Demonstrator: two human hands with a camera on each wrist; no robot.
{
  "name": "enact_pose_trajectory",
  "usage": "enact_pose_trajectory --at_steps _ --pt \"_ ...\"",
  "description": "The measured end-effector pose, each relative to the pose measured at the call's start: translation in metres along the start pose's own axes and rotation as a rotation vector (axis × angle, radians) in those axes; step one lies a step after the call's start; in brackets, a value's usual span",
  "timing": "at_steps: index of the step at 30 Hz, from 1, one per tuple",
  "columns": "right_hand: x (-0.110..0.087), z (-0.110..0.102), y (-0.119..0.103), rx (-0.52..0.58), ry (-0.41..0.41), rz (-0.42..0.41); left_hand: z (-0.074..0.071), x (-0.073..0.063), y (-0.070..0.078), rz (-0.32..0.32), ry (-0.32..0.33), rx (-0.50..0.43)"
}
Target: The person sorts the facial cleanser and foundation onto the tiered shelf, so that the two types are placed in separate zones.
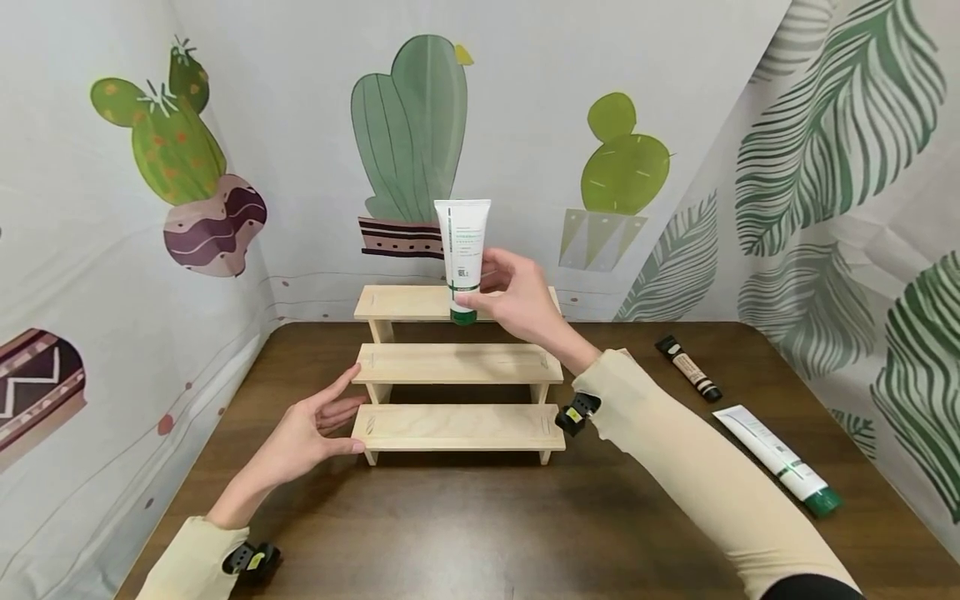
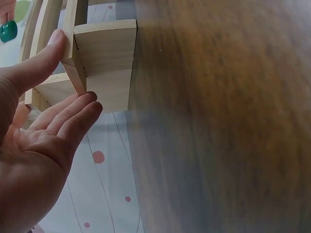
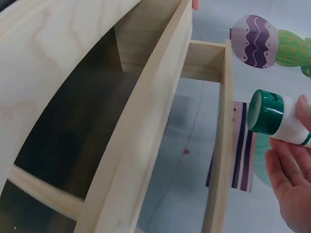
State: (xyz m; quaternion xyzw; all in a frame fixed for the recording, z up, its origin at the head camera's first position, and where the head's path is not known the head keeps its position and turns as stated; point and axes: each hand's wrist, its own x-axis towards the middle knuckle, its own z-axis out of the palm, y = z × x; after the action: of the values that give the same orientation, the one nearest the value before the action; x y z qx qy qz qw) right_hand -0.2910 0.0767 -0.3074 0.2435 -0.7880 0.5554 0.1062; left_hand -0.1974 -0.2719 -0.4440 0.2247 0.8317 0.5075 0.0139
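My right hand (image 1: 517, 292) pinches a white squeeze tube (image 1: 467, 242) with a green cap near its lower end. The tube stands upright, cap down, overlapping the top step in the head view. In the right wrist view its green cap (image 3: 266, 112) shows beyond the top step. A light three-step wooden display rack (image 1: 457, 427) stands on the table. My left hand (image 1: 311, 429) rests against the rack's left end with fairly straight fingers. In the left wrist view, its thumb (image 2: 46, 63) lies at the lowest step's edge and fingertips (image 2: 90, 97) touch that step's end.
On the brown table (image 1: 450, 525), to the right, lie a second white tube (image 1: 776, 454) with a green cap and a small black-and-beige tube (image 1: 688, 368). A cloth backdrop (image 1: 525, 125) printed with cacti and leaves hangs behind the table.
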Motion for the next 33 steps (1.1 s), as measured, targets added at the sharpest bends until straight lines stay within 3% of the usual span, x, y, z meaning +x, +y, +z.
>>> enact_pose_trajectory --at_steps 12,33 --pt "0.025 0.032 0.007 0.005 -0.001 -0.029 -0.001 0.000 -0.002 0.004 0.000 -0.008" --pt "0.054 0.063 0.011 -0.048 0.015 -0.017 -0.002 0.000 -0.003 -0.006 -0.004 -0.022"
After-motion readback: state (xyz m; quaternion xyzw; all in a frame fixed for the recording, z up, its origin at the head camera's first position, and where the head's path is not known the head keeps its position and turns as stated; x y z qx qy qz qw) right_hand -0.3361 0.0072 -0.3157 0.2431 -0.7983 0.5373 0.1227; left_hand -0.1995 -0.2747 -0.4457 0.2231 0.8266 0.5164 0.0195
